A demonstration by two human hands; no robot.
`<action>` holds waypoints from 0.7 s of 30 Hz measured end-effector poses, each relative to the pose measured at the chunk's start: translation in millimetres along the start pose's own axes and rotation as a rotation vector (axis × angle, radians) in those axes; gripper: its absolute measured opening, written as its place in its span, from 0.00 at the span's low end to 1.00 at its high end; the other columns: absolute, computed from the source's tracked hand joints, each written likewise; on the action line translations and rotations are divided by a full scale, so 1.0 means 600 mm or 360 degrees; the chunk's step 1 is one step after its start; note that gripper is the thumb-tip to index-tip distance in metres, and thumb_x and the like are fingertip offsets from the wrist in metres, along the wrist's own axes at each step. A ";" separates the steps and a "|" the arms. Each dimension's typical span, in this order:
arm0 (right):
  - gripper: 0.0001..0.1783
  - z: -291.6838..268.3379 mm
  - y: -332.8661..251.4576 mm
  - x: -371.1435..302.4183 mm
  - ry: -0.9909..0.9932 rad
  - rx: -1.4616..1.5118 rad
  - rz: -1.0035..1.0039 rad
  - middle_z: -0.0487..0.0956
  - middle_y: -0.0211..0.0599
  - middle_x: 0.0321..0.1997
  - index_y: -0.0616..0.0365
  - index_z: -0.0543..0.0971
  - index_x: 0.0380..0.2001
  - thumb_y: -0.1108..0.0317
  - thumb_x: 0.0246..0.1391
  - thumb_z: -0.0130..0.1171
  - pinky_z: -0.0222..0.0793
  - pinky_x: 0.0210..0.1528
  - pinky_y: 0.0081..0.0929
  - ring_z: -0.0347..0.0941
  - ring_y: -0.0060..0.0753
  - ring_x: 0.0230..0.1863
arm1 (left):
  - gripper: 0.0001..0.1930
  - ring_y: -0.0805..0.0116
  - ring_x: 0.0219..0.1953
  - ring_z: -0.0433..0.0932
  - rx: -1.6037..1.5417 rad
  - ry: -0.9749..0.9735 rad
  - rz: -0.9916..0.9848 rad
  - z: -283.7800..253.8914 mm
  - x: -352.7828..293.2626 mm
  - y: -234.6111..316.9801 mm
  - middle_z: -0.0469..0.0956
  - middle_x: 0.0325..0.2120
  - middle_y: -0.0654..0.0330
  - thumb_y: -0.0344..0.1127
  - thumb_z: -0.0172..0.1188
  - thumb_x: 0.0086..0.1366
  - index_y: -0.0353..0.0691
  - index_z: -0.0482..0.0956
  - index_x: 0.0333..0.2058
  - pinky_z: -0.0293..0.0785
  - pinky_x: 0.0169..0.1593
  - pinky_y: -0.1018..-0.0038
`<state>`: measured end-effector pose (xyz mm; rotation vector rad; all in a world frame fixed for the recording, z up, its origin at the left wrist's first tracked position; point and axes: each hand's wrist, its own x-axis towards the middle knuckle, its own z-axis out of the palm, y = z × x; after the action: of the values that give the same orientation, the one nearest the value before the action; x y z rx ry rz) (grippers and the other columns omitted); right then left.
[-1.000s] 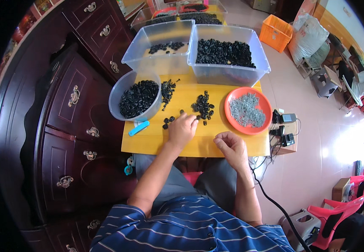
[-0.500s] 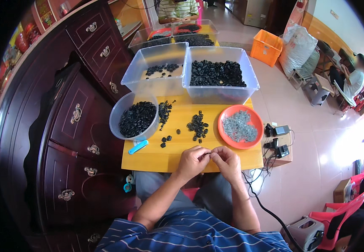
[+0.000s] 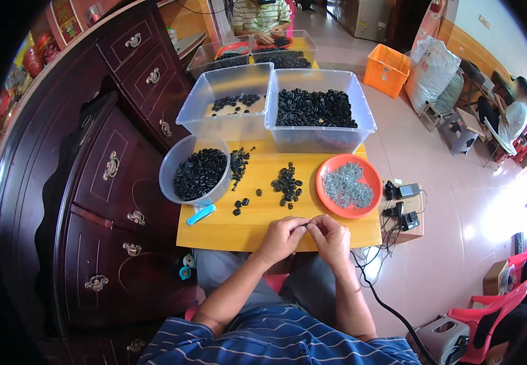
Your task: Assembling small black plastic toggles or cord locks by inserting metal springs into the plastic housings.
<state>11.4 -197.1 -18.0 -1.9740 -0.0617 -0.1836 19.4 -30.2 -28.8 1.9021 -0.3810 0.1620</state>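
My left hand (image 3: 280, 238) and my right hand (image 3: 331, 239) meet above the front edge of the yellow table (image 3: 239, 234). Both pinch a small black piece (image 3: 305, 225) between their fingertips; most of it is hidden. Just beyond them lies a loose pile of small black parts (image 3: 286, 184). To the right of that pile sits an orange-red plate (image 3: 375, 182) heaped with clear thin pieces (image 3: 346, 184). On the left, a round translucent tub (image 3: 167, 176) holds many black parts (image 3: 199, 173), with a blue-handled tool (image 3: 201, 215) in front of it.
Two translucent bins (image 3: 184, 115) (image 3: 318, 139) with black parts stand across the table's far side. Beyond them another person (image 3: 262, 18) sits at similar bins. A dark wooden cabinet (image 3: 93, 194) borders the left. Adapters and cables (image 3: 404, 201) rest on a box at right.
My hands stay together with only slight finger movement. The person across has moved a hand down toward the red plate of black parts. The view has shifted slightly.
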 end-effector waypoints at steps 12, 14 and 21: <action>0.09 -0.007 0.013 0.000 -0.0249 -0.0245 -0.0187 0.80 0.45 0.24 0.63 0.79 0.33 0.66 0.61 0.60 0.75 0.32 0.34 0.81 0.39 0.26 | 0.08 0.78 0.23 0.76 -0.0348 -0.0447 -0.0629 -0.033 0.003 -0.025 0.80 0.22 0.65 0.32 0.61 0.69 0.33 0.85 0.38 0.73 0.28 0.76; 0.09 -0.008 0.016 0.006 -0.0130 -0.0175 -0.0091 0.81 0.52 0.27 0.60 0.76 0.33 0.65 0.63 0.58 0.75 0.33 0.48 0.80 0.62 0.31 | 0.08 0.67 0.24 0.81 -0.0010 -0.0319 -0.0344 -0.036 0.005 -0.036 0.83 0.25 0.58 0.33 0.61 0.66 0.36 0.85 0.36 0.77 0.31 0.68; 0.07 -0.012 0.023 0.011 -0.0066 0.0370 0.0116 0.79 0.36 0.22 0.61 0.73 0.31 0.71 0.63 0.56 0.71 0.29 0.25 0.77 0.22 0.24 | 0.06 0.49 0.34 0.83 0.0723 -0.0100 -0.0060 -0.018 0.032 -0.038 0.83 0.30 0.53 0.33 0.60 0.63 0.41 0.85 0.32 0.80 0.38 0.58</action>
<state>19.0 -209.3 -26.8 -1.7453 -0.0364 -0.0836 46.1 -16.7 -39.5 2.3652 -0.3720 0.1741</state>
